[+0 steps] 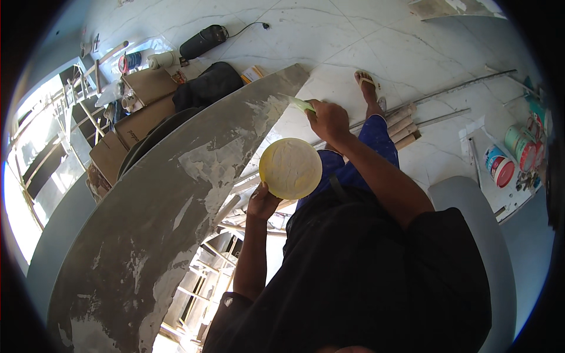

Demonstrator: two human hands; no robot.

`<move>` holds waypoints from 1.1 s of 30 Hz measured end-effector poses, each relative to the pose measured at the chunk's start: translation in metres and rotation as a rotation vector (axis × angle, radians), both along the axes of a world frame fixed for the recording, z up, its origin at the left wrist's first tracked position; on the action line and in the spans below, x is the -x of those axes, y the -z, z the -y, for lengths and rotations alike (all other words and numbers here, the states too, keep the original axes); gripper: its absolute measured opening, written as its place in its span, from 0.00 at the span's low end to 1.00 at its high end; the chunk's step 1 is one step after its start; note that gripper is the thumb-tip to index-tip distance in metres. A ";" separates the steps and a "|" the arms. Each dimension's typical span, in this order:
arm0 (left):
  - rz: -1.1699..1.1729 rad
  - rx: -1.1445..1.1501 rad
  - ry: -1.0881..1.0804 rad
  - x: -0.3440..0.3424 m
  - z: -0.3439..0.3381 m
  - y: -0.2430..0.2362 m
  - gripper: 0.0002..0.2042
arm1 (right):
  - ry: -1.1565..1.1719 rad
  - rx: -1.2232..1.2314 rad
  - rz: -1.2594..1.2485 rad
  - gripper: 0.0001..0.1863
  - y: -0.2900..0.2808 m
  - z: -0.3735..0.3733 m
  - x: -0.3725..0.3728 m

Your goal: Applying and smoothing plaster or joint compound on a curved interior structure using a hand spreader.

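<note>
My left hand (pixel 264 202) grips the rim of a round yellow bowl (pixel 266 167), its thumb over the edge and the other fingers hidden beneath. Pale, creamy putty (pixel 294 167) with a rough surface fills the bowl. Farther forward, my right hand (pixel 329 122) is closed round the light green handle of a putty knife (pixel 302 105). The knife points left, its thin blade over or against the far end of a curved grey wall top (pixel 159 194); I cannot tell whether it touches. Whitish smears of filler run along the wall top, mostly on its inner side.
Beyond the wall lie cardboard boxes (pixel 134 122), a black bag (pixel 207 85) and a black cylindrical speaker-like thing (pixel 203 42) with a cord. Long metal strips (pixel 447 90) and wooden pieces (pixel 406 126) lie on the marbled floor. Paint buckets (pixel 499 166) stand at right.
</note>
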State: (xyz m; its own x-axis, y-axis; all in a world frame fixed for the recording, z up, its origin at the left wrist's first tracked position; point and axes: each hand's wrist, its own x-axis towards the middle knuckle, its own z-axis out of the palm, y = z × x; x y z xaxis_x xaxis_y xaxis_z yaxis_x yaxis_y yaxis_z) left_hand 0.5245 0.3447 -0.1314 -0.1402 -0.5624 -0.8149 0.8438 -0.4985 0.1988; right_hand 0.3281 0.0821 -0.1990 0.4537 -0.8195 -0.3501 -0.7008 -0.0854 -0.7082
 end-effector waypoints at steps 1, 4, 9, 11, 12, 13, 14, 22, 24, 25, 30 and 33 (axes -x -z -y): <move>-0.001 -0.001 0.003 0.001 0.000 -0.001 0.37 | -0.007 -0.059 -0.035 0.14 -0.002 0.007 -0.006; 0.006 0.005 -0.002 0.000 -0.002 -0.001 0.37 | -0.015 -0.148 0.001 0.14 -0.020 0.013 -0.014; -0.039 -0.027 -0.022 0.000 -0.010 0.003 0.39 | -0.073 -0.138 0.004 0.15 -0.036 0.004 -0.008; -0.029 -0.035 -0.020 0.003 -0.010 0.003 0.39 | -0.086 0.005 0.091 0.11 -0.038 -0.001 -0.005; -0.017 -0.043 -0.017 0.004 -0.008 0.002 0.39 | -0.085 0.006 0.089 0.11 -0.040 -0.003 -0.004; -0.019 -0.043 -0.016 0.005 -0.007 0.003 0.39 | -0.086 0.015 0.119 0.11 -0.043 -0.005 -0.002; -0.025 -0.035 -0.011 0.005 -0.005 0.003 0.39 | -0.087 0.023 0.150 0.11 -0.047 -0.007 -0.001; -0.039 -0.012 0.002 0.005 0.005 0.007 0.39 | 0.001 -0.054 0.275 0.14 -0.049 -0.012 0.036; -0.028 0.001 0.018 0.006 0.007 0.005 0.39 | 0.198 -0.141 0.284 0.18 -0.024 -0.006 0.042; -0.026 -0.001 0.019 0.006 0.007 0.004 0.39 | 0.199 -0.142 0.286 0.18 -0.007 -0.003 0.043; -0.026 0.029 0.009 0.004 0.001 0.002 0.36 | 0.231 -0.282 0.272 0.18 0.060 0.000 0.025; -0.020 0.021 -0.018 0.006 0.000 -0.001 0.36 | 0.209 -0.337 0.209 0.18 0.063 -0.007 0.008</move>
State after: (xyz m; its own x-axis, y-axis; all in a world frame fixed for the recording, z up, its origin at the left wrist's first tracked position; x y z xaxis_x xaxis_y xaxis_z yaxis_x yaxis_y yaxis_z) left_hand 0.5190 0.3446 -0.1307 -0.1458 -0.5821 -0.7999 0.8566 -0.4788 0.1922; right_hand 0.3203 0.0887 -0.2624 0.3797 -0.7572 -0.5315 -0.5174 0.3025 -0.8005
